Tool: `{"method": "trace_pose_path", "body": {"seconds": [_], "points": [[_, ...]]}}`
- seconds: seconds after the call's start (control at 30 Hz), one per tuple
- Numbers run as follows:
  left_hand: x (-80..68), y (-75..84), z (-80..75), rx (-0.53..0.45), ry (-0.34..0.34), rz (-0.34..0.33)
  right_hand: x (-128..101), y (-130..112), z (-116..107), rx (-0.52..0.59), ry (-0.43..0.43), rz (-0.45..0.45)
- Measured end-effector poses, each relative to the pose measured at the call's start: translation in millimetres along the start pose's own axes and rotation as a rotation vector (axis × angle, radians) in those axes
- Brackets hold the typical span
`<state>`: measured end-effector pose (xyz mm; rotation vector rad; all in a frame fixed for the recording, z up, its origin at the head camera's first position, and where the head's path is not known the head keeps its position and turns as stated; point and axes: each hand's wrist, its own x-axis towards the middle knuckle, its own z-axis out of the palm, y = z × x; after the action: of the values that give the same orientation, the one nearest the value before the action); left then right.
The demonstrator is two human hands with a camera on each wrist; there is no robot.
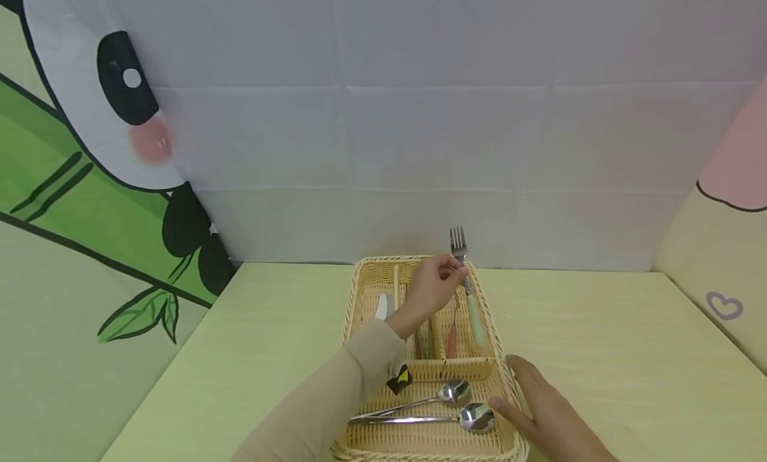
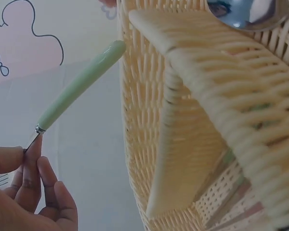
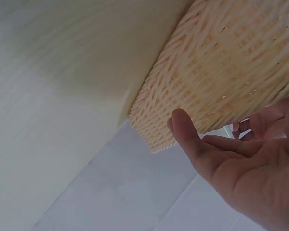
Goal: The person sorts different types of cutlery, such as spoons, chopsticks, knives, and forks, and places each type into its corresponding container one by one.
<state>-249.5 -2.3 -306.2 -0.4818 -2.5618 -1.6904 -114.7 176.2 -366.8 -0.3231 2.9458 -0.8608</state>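
My left hand (image 1: 433,285) pinches a fork (image 1: 458,241) by its metal neck, between thumb and fingertips. The tines point up and away, and the pale green handle (image 2: 82,86) slants down over the right compartment of a wicker basket (image 1: 350,309). A red-handled piece of cutlery (image 1: 452,342) lies in that compartment. My right hand (image 1: 542,409) is at the basket's right rim, fingers extended and thumb spread towards the inside; whether it touches the rim I cannot tell. Two metal spoons (image 1: 477,417) lie crosswise in the front compartment.
Woven dividers (image 1: 467,367) split the basket into compartments. A knife blade (image 1: 381,307) shows in the left one, partly behind my left arm. The basket stands on a pale yellow table (image 1: 575,315), close to a grey-white wall panel (image 1: 443,136) at the back.
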Motion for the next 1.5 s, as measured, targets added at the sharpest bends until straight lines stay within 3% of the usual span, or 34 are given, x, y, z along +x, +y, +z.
{"method": "trace_pose_path", "body": {"seconds": [0.2, 0.47, 0.73, 1.0, 1.2, 1.5], "points": [[5.2, -7.6, -6.2, 0.002, 0.04, -0.022, -5.3, 5.4, 6.2, -0.016, -0.022, -0.131], [8.8, -16.7, -8.9, 0.064, 0.063, -0.07, -10.0, 10.9, 8.6, 0.022, -0.064, -0.203], [9.2, -27.2, -5.1, 0.153, -0.027, -0.136, -11.5, 16.7, 9.8, 0.066, -0.113, -0.22], [6.3, -31.5, -0.9, 0.239, -0.083, -0.143, -13.0, 18.7, 11.3, 0.092, -0.137, -0.245], [4.5, -32.5, 2.1, 0.256, -0.097, -0.154, -14.1, 15.9, 11.8, 0.069, -0.105, -0.241], [4.5, -41.5, 3.3, 0.224, -0.156, -0.216, -12.8, 12.4, 10.3, 0.089, -0.149, -0.198]]}}
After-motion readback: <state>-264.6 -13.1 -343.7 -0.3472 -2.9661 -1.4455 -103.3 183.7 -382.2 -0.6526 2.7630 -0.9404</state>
